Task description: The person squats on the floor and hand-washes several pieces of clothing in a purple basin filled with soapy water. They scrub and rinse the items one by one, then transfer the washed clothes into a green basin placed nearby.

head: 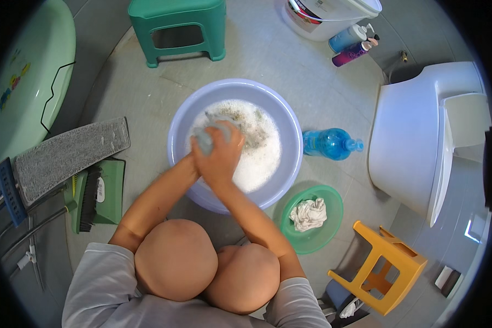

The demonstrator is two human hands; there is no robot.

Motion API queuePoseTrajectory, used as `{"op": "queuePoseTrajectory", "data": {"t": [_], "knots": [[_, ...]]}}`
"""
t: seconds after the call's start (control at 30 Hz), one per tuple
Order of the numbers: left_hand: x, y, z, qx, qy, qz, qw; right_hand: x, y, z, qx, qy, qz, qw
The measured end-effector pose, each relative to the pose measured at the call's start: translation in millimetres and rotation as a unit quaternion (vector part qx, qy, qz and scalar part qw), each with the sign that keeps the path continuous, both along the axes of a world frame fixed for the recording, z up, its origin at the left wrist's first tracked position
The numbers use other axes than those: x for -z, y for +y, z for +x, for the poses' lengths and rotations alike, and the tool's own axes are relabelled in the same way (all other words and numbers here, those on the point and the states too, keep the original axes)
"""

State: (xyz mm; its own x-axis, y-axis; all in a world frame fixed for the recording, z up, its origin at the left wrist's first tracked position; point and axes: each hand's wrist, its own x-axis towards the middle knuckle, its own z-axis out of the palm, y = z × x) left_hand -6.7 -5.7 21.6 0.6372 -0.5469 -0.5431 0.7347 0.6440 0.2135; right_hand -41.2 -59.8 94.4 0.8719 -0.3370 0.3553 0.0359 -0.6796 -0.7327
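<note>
A round lavender plastic basin (285, 176) stands on the floor before my knees, with white suds (256, 168) inside. Both hands are together over its left-centre part, around a wet grey cloth (205, 141). My right hand (223, 153) grips the cloth and lies over most of my left hand (197, 149), whose fingers are largely hidden. Touching or close to the basin's right side is a blue transparent bottle (332, 143). At the lower right a green plastic bowl (334, 229) holds a crumpled white cloth (309, 215).
A green stool (178, 24) and a white bucket (328, 24) with two pump bottles (354, 47) stand beyond the basin. The toilet (410, 135) and a tipped yellow stool (397, 283) are at right. Left are a grey mop pad (71, 160), green dustpan (110, 197) and large pale-green basin (45, 82).
</note>
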Motion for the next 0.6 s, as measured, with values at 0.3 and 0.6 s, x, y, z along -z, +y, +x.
{"op": "queuePoseTrajectory", "data": {"t": [0.3,0.6], "knots": [[-37.0,-14.2,-0.4,0.121,-0.170,0.415,0.886,42.3,-83.3,41.0,0.034,0.237,0.304,0.922],[-26.8,23.6,7.0,0.109,-0.100,0.372,0.916,115.8,-93.4,-17.6,-0.131,0.158,-0.247,0.947]]}}
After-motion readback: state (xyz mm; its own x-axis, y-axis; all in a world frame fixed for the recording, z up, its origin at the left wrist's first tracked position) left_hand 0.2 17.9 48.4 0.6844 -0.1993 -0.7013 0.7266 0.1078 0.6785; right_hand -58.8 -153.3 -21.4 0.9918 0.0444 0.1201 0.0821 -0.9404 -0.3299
